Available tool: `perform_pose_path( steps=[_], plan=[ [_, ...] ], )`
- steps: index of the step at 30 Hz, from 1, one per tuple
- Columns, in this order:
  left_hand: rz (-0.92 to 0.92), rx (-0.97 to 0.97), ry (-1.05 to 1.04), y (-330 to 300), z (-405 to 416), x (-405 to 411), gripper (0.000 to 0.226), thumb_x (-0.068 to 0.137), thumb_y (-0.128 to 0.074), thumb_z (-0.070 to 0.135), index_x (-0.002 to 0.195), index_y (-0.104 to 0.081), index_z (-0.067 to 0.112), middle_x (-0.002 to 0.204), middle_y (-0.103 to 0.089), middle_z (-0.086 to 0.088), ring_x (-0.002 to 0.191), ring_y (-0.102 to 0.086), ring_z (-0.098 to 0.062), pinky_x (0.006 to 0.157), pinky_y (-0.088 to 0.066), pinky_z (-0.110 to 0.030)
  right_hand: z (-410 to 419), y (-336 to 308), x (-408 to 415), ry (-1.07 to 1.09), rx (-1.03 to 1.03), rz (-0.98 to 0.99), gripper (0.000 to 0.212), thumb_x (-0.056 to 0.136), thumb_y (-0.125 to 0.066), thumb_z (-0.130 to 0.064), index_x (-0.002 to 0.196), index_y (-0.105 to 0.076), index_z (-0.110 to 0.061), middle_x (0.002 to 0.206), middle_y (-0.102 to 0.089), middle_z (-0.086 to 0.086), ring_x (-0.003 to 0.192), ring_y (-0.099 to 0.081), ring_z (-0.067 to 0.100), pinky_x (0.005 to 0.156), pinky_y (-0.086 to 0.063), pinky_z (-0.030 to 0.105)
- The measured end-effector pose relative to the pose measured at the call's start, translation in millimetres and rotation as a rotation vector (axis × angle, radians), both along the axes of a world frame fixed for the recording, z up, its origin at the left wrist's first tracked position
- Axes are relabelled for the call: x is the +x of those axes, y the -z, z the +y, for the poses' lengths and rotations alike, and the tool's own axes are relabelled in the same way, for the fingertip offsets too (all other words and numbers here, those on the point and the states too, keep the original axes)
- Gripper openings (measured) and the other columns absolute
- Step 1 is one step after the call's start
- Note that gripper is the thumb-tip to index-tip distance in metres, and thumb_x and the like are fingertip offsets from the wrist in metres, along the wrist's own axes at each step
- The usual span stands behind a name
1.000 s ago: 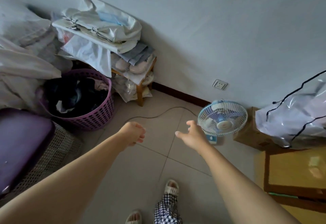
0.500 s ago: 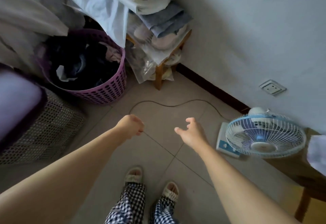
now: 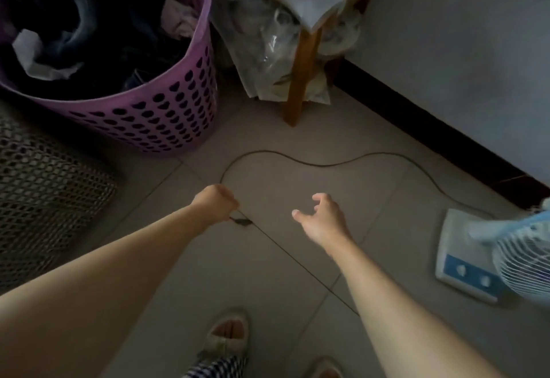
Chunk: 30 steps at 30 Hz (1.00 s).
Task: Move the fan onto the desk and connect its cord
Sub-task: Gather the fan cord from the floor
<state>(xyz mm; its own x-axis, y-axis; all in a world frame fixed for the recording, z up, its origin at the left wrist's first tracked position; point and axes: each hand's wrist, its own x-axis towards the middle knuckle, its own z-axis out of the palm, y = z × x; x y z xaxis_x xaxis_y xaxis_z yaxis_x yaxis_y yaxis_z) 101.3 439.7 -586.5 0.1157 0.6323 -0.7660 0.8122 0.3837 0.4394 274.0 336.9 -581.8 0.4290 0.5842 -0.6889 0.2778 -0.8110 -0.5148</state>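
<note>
The small white and blue fan [image 3: 523, 255] stands on the tiled floor at the right edge, with its flat base [image 3: 459, 258] toward me. Its thin black cord [image 3: 312, 164] loops across the tiles to a dark plug [image 3: 242, 222]. My left hand [image 3: 215, 203] is curled into a fist right over the cord's end, and the plug sticks out beside the wrist. My right hand [image 3: 320, 220] hovers over the floor inside the loop, left of the fan, with its fingers spread and nothing in them. No desk is in view.
A purple perforated laundry basket [image 3: 166, 109] full of clothes stands at the back left, beside a woven mesh bin [image 3: 44, 187]. A wooden shelf leg [image 3: 300, 77] with plastic bags stands behind the cord. The wall's dark skirting [image 3: 431, 136] runs along the right. My slippered feet [image 3: 227, 336] are below.
The view has dropped closer to the floor and turned left, so the fan slid to the right edge. My left hand has come down onto the cord's plug end.
</note>
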Motion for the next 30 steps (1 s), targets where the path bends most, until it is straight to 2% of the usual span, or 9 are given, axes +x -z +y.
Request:
perform_pose_path(
  steps=[1, 4, 6, 8, 10, 14, 20, 26, 30],
  plan=[
    [0.013, 0.012, -0.005, 20.2, 4.6, -0.7, 0.014, 0.090, -0.053, 0.010, 0.102, -0.059, 0.007, 0.110, -0.064, -0.017, 0.090, -0.063, -0.027, 0.062, -0.045, -0.026, 6.0, 19.4, -0.9, -0.006, 0.012, -0.001, 0.063, 0.086, -0.064, -0.032, 0.139, -0.036, -0.014, 0.142, -0.042, 0.010, 0.121, -0.051, 0.024, 0.084, -0.036, 0.024],
    [0.059, 0.054, -0.021, 73.9, 18.3, -1.4, 0.039, 0.090, -0.056, 0.022, 0.126, -0.055, 0.007, 0.128, -0.059, -0.014, 0.116, -0.057, -0.031, 0.092, -0.047, -0.036, 23.7, 69.1, -2.1, -0.031, 0.023, -0.023, 0.063, 0.086, -0.064, -0.033, 0.139, -0.037, -0.014, 0.142, -0.042, 0.009, 0.123, -0.050, 0.026, 0.087, -0.039, 0.027],
    [0.068, 0.090, -0.015, 111.1, 27.9, -1.7, 0.046, 0.091, -0.055, 0.022, 0.134, -0.049, 0.006, 0.134, -0.054, -0.015, 0.123, -0.052, -0.031, 0.101, -0.043, -0.035, 34.4, 107.0, -4.9, -0.051, 0.041, -0.046, 0.063, 0.085, -0.065, -0.032, 0.139, -0.038, -0.012, 0.142, -0.043, 0.010, 0.124, -0.050, 0.027, 0.090, -0.040, 0.027],
    [0.091, 0.130, 0.006, 128.6, 37.7, -1.9, 0.050, 0.091, -0.056, 0.023, 0.137, -0.045, 0.006, 0.140, -0.049, -0.013, 0.128, -0.047, -0.030, 0.106, -0.040, -0.033, 41.8, 122.8, -3.5, -0.060, 0.043, -0.041, 0.062, 0.085, -0.065, -0.031, 0.138, -0.039, -0.012, 0.141, -0.044, 0.012, 0.123, -0.051, 0.028, 0.085, -0.038, 0.024],
    [0.098, 0.167, 0.028, 162.7, 49.1, -5.2, 0.053, 0.090, -0.057, 0.025, 0.138, -0.044, 0.008, 0.144, -0.045, -0.011, 0.130, -0.045, -0.028, 0.108, -0.039, -0.031, 48.8, 153.9, -5.7, -0.063, 0.069, -0.034, 0.062, 0.085, -0.065, -0.032, 0.137, -0.039, -0.012, 0.140, -0.044, 0.013, 0.122, -0.051, 0.029, 0.085, -0.038, 0.025],
    [0.121, 0.234, 0.010, 214.7, 74.4, -11.0, 0.056, 0.088, -0.059, 0.026, 0.137, -0.043, 0.005, 0.139, -0.049, -0.013, 0.125, -0.048, -0.029, 0.101, -0.040, -0.030, 61.2, 193.0, -5.0, -0.063, 0.099, -0.053, 0.064, 0.083, -0.066, -0.033, 0.137, -0.039, -0.011, 0.140, -0.043, 0.015, 0.122, -0.051, 0.030, 0.095, -0.041, 0.029],
    [0.149, 0.283, -0.007, 257.6, 97.7, -12.6, 0.059, 0.088, -0.056, 0.019, 0.141, -0.035, 0.001, 0.143, -0.045, -0.017, 0.128, -0.047, -0.032, 0.104, -0.039, -0.033, 65.3, 222.4, -3.0, -0.055, 0.115, -0.073, 0.066, 0.084, -0.066, -0.031, 0.139, -0.037, -0.011, 0.143, -0.042, 0.016, 0.126, -0.049, 0.029, 0.100, -0.040, 0.031],
    [0.131, 0.349, -0.047, 272.1, 98.2, -5.3, 0.041, 0.091, -0.046, 0.011, 0.131, -0.048, -0.001, 0.136, -0.052, -0.020, 0.124, -0.051, -0.034, 0.101, -0.041, -0.032, 56.2, 229.3, -4.2, -0.026, 0.120, -0.085, 0.064, 0.085, -0.066, -0.030, 0.139, -0.037, -0.012, 0.142, -0.042, 0.015, 0.126, -0.048, 0.029, 0.099, -0.041, 0.031],
    [-0.020, 0.455, -0.152, 262.8, 90.9, 6.5, 0.033, 0.095, -0.040, 0.011, 0.115, -0.063, -0.002, 0.127, -0.061, -0.018, 0.116, -0.057, -0.033, 0.097, -0.045, -0.033, 51.2, 223.9, -1.7, -0.005, 0.122, -0.102, 0.064, 0.085, -0.066, -0.030, 0.139, -0.037, -0.011, 0.143, -0.040, 0.016, 0.125, -0.049, 0.030, 0.098, -0.041, 0.032]
  ],
)
